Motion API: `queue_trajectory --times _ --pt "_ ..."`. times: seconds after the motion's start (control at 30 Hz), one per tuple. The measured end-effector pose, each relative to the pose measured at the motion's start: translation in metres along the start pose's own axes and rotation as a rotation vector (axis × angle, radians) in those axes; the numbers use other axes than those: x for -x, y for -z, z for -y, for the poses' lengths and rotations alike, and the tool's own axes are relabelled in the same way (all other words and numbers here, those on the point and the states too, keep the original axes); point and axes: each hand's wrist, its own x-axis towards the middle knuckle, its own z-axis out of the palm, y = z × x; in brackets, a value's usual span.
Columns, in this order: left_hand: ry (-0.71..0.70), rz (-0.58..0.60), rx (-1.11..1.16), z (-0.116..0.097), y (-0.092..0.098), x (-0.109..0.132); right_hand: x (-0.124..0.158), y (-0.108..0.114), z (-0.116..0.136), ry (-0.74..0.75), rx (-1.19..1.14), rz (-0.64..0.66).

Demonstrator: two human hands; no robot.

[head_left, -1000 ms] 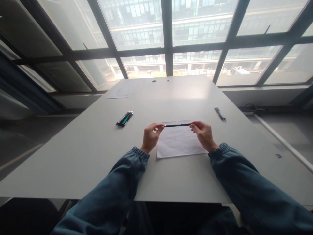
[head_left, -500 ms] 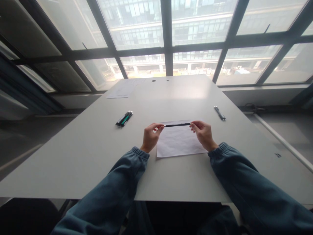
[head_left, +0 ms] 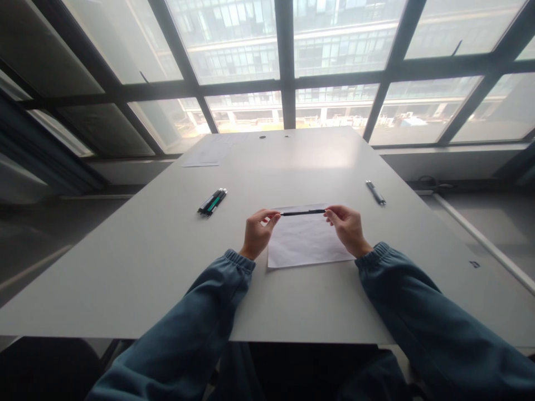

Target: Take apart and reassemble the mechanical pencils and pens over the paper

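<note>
A slim black pen (head_left: 302, 212) is stretched level between my two hands, over the far part of a white paper sheet (head_left: 309, 242). My left hand (head_left: 258, 231) pinches its left end between thumb and fingers. At the other end, my right hand (head_left: 346, 227) grips the tip the same way. The fingertips hide both ends of the pen. The sheet lies flat on the white table (head_left: 167, 262), partly covered by the right hand.
Left of my hands lies a cluster of several dark pens (head_left: 212, 202), one with green on it. A grey pen (head_left: 375, 192) rests near the table's right edge. More paper (head_left: 207, 151) lies at the far left, before the large windows (head_left: 246, 111).
</note>
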Motion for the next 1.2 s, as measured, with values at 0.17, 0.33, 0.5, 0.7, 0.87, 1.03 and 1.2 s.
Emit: queue_trajectory --times 0.17,0.33,0.5,0.7,0.87,1.03,1.2 --pt "-0.002 0.01 0.002 0.0004 0.0003 -0.0001 0.0 -0.0003 -0.0005 -0.002 0.001 0.003" --pt "0.001 0.014 0.004 0.0006 0.0005 0.0003 0.0 -0.0006 -0.0014 0.005 0.007 0.0" --pt "0.003 0.016 -0.001 0.0011 0.0004 0.0004 0.0002 0.0 -0.0005 0.01 0.01 0.001" --pt "0.008 0.019 -0.009 -0.0002 0.0 0.0008 0.0005 -0.0004 0.0017 -0.003 0.015 0.0" --pt "0.008 0.018 -0.015 0.0001 0.0001 0.0008 0.0004 -0.0003 0.0003 -0.01 0.017 0.0" --pt "0.018 0.021 -0.016 0.0007 -0.0002 0.0004 -0.0001 0.0003 -0.0021 -0.004 0.014 -0.002" --pt "0.016 0.019 -0.014 0.0 -0.0003 0.0004 -0.0004 0.0005 -0.0036 0.001 0.018 -0.002"
